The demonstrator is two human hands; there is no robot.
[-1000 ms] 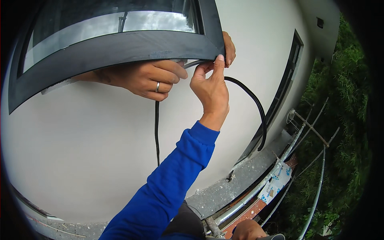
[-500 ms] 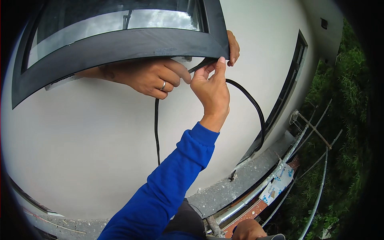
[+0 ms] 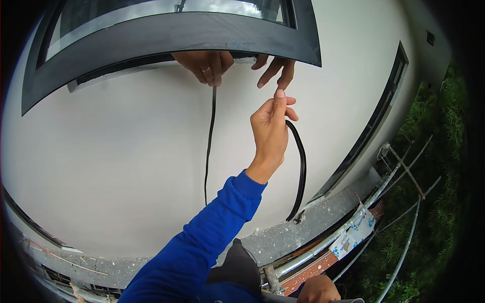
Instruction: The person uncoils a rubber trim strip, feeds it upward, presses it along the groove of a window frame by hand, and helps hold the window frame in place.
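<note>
Pale exterior wall (image 3: 141,151) fills the centre of the frame, with a dark-grey window sash (image 3: 172,30) at the upper left and scaffold poles (image 3: 411,184) before foliage (image 3: 429,252) at the right. Right of centre, the wearer's left hand (image 3: 270,134) has thumb and index finger pinched together, apparently on a black rubber-like strip (image 3: 303,166) that curves downward; at the lower edge the right hand (image 3: 318,290) is curled, its grip not discernible. Beneath the sash, a co-worker's ringed hand (image 3: 207,65) pinches a second black length (image 3: 210,136) — whether one continuous piece cannot be told — beside another hand (image 3: 278,70) with spread fingers. Both visible lengths hang loose; any portion already fitted behind the sash is hidden.
</note>
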